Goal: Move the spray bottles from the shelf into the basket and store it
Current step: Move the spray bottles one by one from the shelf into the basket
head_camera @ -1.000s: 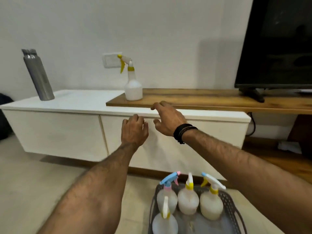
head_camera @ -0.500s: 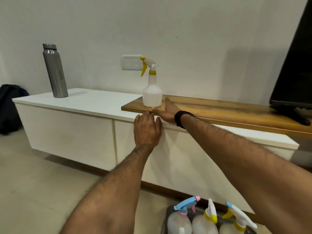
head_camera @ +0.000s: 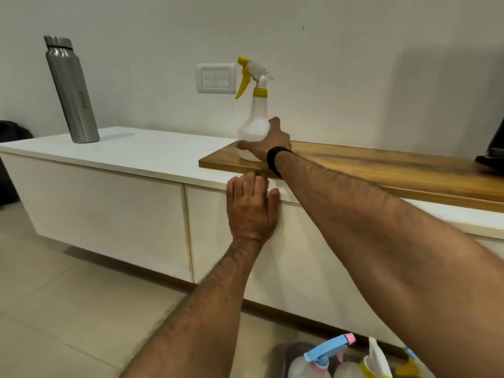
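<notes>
A white spray bottle with a yellow trigger stands upright at the left end of the wooden shelf. My right hand has its thumb and fingers spread around the bottle's lower body, touching it. My left hand rests flat against the top edge of the white cabinet front, holding nothing. At the bottom edge, a dark basket on the floor holds other spray bottles: one with a blue and pink head and one with a white and yellow head. Most of the basket is cut off.
A steel water bottle stands on the white cabinet top at the left. A wall socket sits behind the spray bottle. A dark TV base occupies the shelf's right end. A black bag lies at far left.
My right hand has moved forward from the shelf's front edge and wrapped around the base of the spray bottle. My left hand has stayed on the cabinet edge. The view has moved closer.
</notes>
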